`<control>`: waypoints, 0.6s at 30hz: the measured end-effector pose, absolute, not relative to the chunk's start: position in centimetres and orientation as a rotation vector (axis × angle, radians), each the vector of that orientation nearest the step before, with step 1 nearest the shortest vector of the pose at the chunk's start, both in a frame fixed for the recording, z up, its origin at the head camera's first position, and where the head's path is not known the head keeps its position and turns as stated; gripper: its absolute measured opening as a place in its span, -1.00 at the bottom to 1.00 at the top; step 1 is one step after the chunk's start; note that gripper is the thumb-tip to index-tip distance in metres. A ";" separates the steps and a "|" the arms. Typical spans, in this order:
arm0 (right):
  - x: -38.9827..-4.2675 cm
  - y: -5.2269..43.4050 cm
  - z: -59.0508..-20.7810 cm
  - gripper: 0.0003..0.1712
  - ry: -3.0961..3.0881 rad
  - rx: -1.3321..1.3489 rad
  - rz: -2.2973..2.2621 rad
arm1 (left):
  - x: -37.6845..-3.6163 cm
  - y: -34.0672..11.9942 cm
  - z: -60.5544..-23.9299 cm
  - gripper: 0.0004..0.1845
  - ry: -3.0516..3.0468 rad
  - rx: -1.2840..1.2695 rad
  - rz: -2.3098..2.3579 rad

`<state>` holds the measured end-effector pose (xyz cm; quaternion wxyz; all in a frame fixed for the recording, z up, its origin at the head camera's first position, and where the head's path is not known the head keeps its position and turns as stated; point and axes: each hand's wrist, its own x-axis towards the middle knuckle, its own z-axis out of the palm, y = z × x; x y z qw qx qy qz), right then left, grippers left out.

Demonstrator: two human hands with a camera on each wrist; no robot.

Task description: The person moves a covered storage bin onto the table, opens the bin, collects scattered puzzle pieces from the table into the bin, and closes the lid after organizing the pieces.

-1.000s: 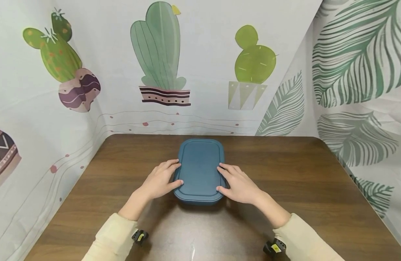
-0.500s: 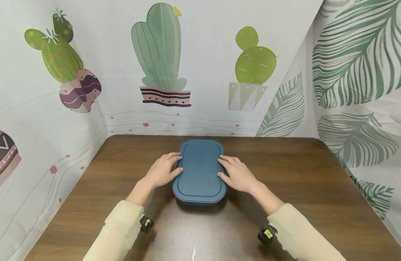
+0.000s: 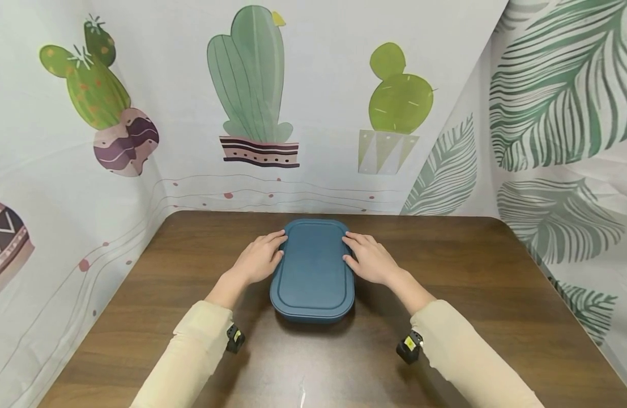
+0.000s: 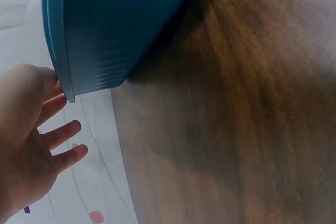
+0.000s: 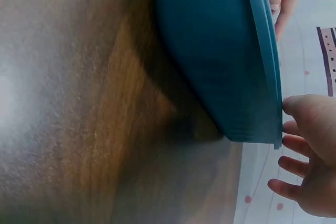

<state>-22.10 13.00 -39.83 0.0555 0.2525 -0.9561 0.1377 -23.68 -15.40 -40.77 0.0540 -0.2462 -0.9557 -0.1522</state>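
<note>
Currently, left hand and right hand — fingers nearly straight, gripping nothing — touch the blue lidded container at its far sides.

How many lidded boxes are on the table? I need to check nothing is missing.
1. The blue box sits mid-table on the wooden table, between the left hand and right hand. No others visible.
</note>
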 end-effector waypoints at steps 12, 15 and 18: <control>-24.2 12.9 -39.6 -0.39 -2.998 0.817 0.369 | -24.9 -14.9 -40.5 -0.51 -2.976 -0.707 -0.461; -24.6 12.9 -39.6 -0.39 -3.006 0.821 0.393 | -25.0 -14.9 -40.5 -0.51 -2.987 -0.702 -0.478; -24.9 12.9 -39.6 -0.39 -3.013 0.824 0.396 | -25.1 -14.9 -40.5 -0.50 -2.996 -0.695 -0.509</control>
